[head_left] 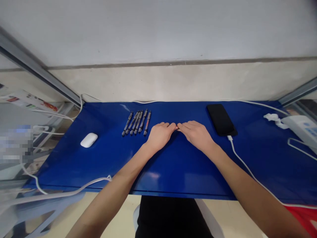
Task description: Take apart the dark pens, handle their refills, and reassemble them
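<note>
Desk w/ pens (135, 123), charging phone (221, 119), type of rm unclear

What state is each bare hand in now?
Bare left hand: fingers curled, any hold hidden.
Bare right hand: beside it, likewise curled, any hold hidden.

hands (177, 134) over blue table (178, 168)

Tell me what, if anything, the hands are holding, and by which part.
That cannot be told: the left hand and the right hand meet at the fingertips, and anything small pinched there would be hidden.
</note>
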Available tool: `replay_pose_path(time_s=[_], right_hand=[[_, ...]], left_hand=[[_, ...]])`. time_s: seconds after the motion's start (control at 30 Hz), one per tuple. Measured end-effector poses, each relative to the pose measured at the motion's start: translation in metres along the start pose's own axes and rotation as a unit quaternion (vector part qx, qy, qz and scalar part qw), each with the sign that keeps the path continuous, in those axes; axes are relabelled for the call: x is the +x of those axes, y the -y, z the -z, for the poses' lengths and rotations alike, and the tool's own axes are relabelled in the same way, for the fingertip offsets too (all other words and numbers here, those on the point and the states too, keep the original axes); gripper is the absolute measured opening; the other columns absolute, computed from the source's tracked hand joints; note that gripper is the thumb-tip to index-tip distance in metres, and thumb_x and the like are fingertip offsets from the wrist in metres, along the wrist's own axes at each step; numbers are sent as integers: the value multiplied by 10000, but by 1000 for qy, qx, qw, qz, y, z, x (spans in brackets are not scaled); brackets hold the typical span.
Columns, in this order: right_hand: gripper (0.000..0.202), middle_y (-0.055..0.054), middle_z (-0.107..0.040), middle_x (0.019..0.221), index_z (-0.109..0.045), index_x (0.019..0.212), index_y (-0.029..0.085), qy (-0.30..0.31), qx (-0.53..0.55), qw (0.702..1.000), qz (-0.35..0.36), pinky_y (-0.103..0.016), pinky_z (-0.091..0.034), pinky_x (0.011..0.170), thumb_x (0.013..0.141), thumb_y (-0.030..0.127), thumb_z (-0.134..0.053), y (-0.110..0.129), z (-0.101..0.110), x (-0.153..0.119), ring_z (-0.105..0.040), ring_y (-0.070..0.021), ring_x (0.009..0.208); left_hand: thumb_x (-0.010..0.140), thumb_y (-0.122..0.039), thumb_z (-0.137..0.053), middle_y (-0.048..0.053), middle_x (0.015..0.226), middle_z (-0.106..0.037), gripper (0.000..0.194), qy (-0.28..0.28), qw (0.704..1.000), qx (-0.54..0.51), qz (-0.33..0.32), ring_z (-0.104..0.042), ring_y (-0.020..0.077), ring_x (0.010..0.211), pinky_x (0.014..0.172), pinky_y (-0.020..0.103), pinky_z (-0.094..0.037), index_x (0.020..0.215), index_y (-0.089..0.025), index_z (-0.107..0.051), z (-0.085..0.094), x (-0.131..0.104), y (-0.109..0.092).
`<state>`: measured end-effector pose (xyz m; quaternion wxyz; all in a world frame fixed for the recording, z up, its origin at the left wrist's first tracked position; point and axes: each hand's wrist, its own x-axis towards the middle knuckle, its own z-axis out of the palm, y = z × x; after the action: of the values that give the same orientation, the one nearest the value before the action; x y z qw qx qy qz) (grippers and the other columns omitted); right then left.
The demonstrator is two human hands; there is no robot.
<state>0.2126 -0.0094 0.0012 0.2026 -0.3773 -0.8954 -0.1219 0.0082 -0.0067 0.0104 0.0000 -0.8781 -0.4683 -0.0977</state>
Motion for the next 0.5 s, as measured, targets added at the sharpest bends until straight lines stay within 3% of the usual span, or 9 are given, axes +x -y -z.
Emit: replay_pose_path(time_s=[0.17, 0.3, 0.4, 0.5], right_hand=[[293, -87, -722, 836, -701, 1159, 110, -8, -23, 1000, 19, -365, -480, 725, 1013, 90, -448, -1, -4, 1, -624, -222, 755], [268, -96, -725, 887, -705, 1131, 135, -7, 18, 1000, -13, -362, -496, 789, 1044, 185, -457, -1, -2, 5, -638, -234, 845], [273, -92, -747, 990, -696, 1156, 178, -14, 117, 990, -83, -349, -506, 829, 1041, 345, -514, -2, 1, 7, -663, -237, 922], [284, -48, -743, 850, -708, 987, 201, 1, 255, 947, -194, -314, -499, 710, 1041, 387, -500, -4, 2, 6, -672, -189, 745]], left_hand=[[1100, -408, -258, 24, 859, -716, 413, 26, 996, -86, 27, -652, 186, 775, 612, 278, -375, 985, -213, -604, 0, 0, 2], [1101, -407, -251, 11, 866, -713, 409, 6, 991, -130, 40, -656, 174, 780, 629, 265, -378, 977, -219, -592, -3, 0, 4], [1098, -416, -265, 26, 882, -716, 406, -15, 992, -116, 57, -659, 183, 804, 643, 263, -389, 988, -216, -600, -5, 0, 6], [1097, -416, -269, 30, 884, -724, 407, -12, 993, -103, 60, -666, 184, 813, 639, 258, -392, 991, -215, -607, -6, -1, 6]])
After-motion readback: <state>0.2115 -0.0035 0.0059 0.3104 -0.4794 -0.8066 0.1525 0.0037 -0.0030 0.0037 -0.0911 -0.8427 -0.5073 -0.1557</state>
